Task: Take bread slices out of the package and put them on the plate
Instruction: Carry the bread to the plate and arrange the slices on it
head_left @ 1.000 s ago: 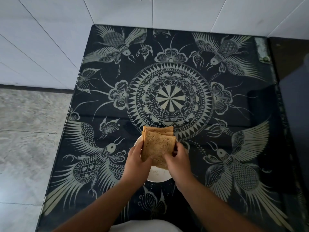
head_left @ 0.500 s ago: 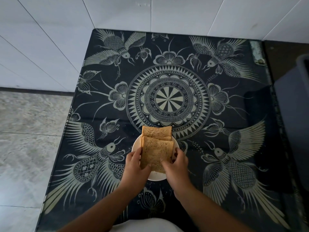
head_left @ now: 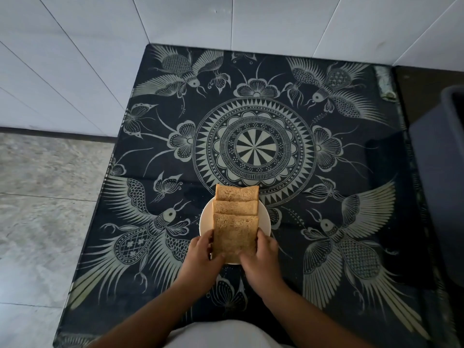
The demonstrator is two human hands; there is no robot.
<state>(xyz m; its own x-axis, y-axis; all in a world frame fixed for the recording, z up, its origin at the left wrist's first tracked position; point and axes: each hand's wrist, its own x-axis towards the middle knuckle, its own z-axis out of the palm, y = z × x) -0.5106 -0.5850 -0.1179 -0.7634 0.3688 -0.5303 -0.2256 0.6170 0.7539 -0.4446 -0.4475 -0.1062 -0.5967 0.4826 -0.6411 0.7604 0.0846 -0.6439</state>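
Bread slices, three, lie overlapped on the white plate [head_left: 206,219] at the tabletop's [head_left: 351,151] 6 o'clock side. Left hand [head_left: 200,257] and right hand [head_left: 261,257] pinch the nearest slice [head_left: 234,234] by its edges, fingers [head_left: 206,239] narrowly curled against it.

From my feed, most of the white plate [head_left: 205,223] is buried under three bread slices [head_left: 235,234]; only its left and right rims peek out. The nearest slice's lower corners vanish under my left hand [head_left: 200,257] and right hand [head_left: 261,256], and I can't tell whether that slice rests on the plate or is lifted. Each farther slice shows just a strip, the rest overlapped. On the right, a grey container [head_left: 442,177] is cut by the frame edge. The black patterned table [head_left: 351,247] runs off the bottom.
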